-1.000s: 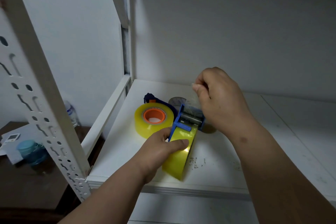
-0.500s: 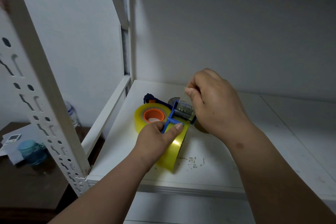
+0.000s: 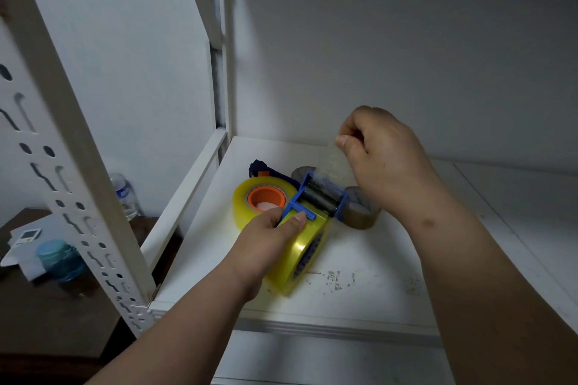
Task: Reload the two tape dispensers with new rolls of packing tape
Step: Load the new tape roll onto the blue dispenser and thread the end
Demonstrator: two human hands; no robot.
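A blue tape dispenser [image 3: 316, 201] stands on the white shelf [image 3: 359, 300], loaded with a yellowish clear tape roll [image 3: 301, 259]. My left hand [image 3: 269, 239] grips the dispenser's frame and the roll. My right hand [image 3: 381, 159] pinches the free end of the clear tape strip [image 3: 334, 162], which stretches up from the dispenser's black roller. Behind it lies a second blue dispenser [image 3: 259, 167] with a tape roll on an orange hub [image 3: 266, 198]. Two used cores [image 3: 359, 212] lie behind the right wrist, one partly hidden.
A perforated white upright [image 3: 72, 147] of the rack stands at the left. Below it a dark table [image 3: 56, 316] holds a blue-capped bottle [image 3: 61, 259], a clear bottle [image 3: 125, 194] and papers. The shelf's back panel is close behind the dispensers. The shelf stretches to the right.
My right hand has risen up and to the right, drawing the tape strip out over the roller. My left hand has kept its hold on the dispenser.
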